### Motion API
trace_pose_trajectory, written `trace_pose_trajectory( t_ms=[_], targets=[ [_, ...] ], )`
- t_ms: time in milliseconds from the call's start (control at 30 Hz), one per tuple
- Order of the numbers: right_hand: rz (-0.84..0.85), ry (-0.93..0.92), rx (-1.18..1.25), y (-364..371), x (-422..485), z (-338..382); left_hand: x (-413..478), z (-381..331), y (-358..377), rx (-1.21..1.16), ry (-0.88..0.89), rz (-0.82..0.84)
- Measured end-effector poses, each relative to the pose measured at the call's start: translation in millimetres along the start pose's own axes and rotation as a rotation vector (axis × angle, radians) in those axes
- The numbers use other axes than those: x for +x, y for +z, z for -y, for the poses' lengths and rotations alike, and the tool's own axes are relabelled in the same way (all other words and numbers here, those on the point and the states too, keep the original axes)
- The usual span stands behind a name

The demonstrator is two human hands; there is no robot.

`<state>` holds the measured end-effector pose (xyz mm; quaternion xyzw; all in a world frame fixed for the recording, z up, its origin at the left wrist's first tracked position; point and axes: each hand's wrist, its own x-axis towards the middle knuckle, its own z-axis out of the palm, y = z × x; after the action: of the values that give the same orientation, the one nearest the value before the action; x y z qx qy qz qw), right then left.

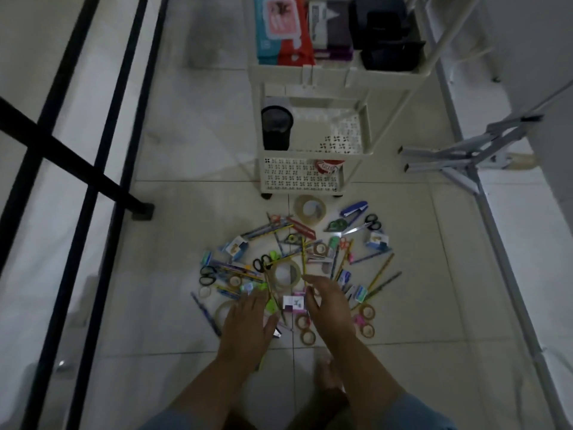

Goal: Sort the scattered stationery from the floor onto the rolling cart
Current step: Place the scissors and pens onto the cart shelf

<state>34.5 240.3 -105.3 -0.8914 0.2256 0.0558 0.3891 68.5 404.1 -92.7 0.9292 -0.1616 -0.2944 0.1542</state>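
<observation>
A pile of stationery lies on the tiled floor: pencils, pens, scissors (207,274), small boxes, a blue stapler (355,209), a large tape roll (309,210) and several small tape rolls. Both my hands hover low over the near side of the pile. My left hand (248,321) is spread flat with straight fingers above a green item. My right hand (325,301) has its fingers bent loosely over a small white and purple box (293,303); nothing is gripped. The cream rolling cart (310,156) stands just beyond the pile.
The cart's top tier holds wipe packs (283,29) and black containers; its middle tier has a black cup (276,127); the bottom tier holds a red and white item (328,166). A black metal frame (93,169) stands at left, a grey folding stand (459,156) at right.
</observation>
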Motion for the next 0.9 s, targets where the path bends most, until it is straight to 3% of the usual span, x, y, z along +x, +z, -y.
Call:
trace_pose_trajectory(
  t_ms=[267,367,567,733,800,900],
  targets=[
    [0.050,0.003,-0.047,93.9,16.2,-88.8,56.7,44.4,111.4,-0.219,-0.093,-0.020],
    [0.078,-0.089,-0.062,139.5,50.8,-125.4,105.0,72.0,153.9,-0.264,-0.151,-0.062],
    [0.069,-0.430,-0.198,229.8,153.4,-157.2,211.2,162.0,199.6,-0.342,-0.195,-0.521],
    [0.135,-0.478,-0.384,269.7,224.5,-145.5,254.5,231.2,206.7,-0.224,-0.296,-0.785],
    [0.263,-0.424,-0.580,275.3,235.1,-134.1,252.6,245.3,205.0,-0.196,-0.396,-0.787],
    [0.399,-0.284,-0.737,274.3,233.9,-121.5,244.5,246.2,196.1,-0.388,-0.709,-0.614]
  ],
)
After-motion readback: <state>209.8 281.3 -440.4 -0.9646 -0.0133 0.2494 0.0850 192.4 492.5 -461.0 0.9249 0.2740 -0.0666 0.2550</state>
